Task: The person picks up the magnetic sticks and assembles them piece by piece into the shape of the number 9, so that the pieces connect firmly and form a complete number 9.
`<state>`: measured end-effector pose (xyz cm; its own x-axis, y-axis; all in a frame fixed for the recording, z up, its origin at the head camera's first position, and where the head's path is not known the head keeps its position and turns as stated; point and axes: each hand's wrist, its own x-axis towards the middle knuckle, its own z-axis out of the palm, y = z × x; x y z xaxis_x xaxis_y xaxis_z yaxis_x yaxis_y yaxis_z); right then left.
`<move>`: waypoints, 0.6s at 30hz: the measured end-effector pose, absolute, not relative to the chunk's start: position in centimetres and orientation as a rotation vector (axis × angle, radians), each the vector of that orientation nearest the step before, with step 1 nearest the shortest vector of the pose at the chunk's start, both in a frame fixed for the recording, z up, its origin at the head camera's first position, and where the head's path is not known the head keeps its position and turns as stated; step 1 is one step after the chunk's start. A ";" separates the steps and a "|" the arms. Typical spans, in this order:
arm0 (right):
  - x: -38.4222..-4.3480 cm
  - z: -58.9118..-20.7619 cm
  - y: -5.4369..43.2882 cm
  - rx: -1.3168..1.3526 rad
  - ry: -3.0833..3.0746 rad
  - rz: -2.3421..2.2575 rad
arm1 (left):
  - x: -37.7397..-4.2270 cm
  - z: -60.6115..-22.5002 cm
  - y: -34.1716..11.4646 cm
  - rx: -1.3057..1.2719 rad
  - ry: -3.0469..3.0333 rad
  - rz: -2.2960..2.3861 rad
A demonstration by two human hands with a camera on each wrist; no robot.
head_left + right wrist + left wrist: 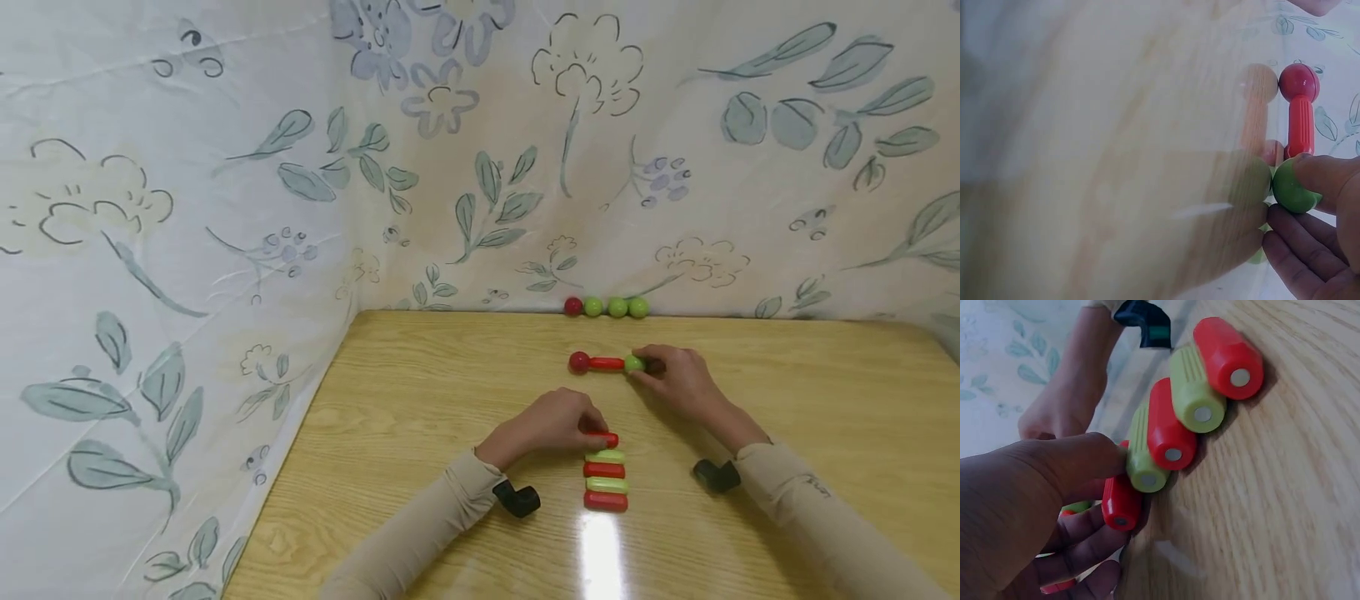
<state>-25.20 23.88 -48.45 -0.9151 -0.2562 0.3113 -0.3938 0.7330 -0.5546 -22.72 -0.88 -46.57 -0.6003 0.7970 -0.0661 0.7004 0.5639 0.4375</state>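
Note:
My left hand (558, 419) pinches a red magnetic rod (1120, 505) at the far end of a column of rods. Nearer to me in that column lie a light green rod (605, 457), a red rod (603, 470), another green rod (606, 484) and a red rod (606, 501). Silver magnet discs show on their ends in the left wrist view. My right hand (681, 379) holds a green ball (1292, 192) between thumb and fingers. That ball sits against one end of a red rod (606, 364), whose other end meets a red ball (579, 362).
Along the back edge of the wooden table (450, 358) sit a red ball (573, 307) and several green balls (617, 307) in a row. A floral cloth (420, 192) hangs behind the table and along its left side. Both wrists wear black camera mounts (517, 498).

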 end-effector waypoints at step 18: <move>-25.5 -48.6 23.9 0.529 -2.711 0.922 | -24.1 -47.5 -1.7 0.799 2.698 1.025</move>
